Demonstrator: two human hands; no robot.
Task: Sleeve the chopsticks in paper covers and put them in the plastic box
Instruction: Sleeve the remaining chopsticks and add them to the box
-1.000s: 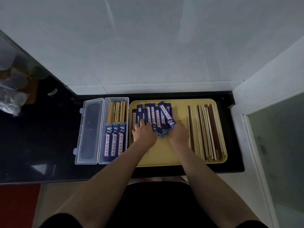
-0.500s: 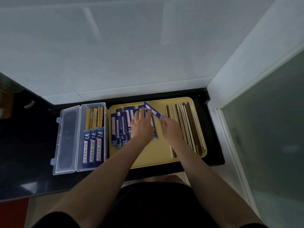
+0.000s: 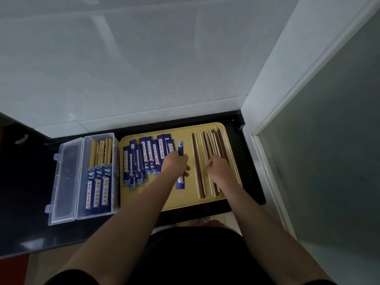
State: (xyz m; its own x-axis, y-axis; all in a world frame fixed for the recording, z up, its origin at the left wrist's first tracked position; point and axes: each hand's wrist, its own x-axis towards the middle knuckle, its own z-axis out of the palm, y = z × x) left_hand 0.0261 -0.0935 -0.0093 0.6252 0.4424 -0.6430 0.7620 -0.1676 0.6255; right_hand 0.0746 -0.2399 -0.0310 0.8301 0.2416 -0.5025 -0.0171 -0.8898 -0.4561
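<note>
I log a black counter (image 3: 26,194) carrying a yellow tray (image 3: 185,199) and, touching its left edge, a clear plastic box (image 3: 81,215) with lid folded open. Box holds three sleeved chopstick pairs (image 3: 97,188). On the tray: blue paper covers (image 3: 141,159) fanned at left, bare chopsticks (image 3: 211,145) in mixed light and dark wood at right. Left hand (image 3: 175,166) grips one blue cover (image 3: 180,149), held lengthwise between the piles. Right hand (image 3: 219,169), fingers curled, rests on the bare chopsticks; whether it pinches one I cannot tell.

Home kitchen: black countertop (image 3: 26,182), tiled wall (image 3: 144,68)
</note>
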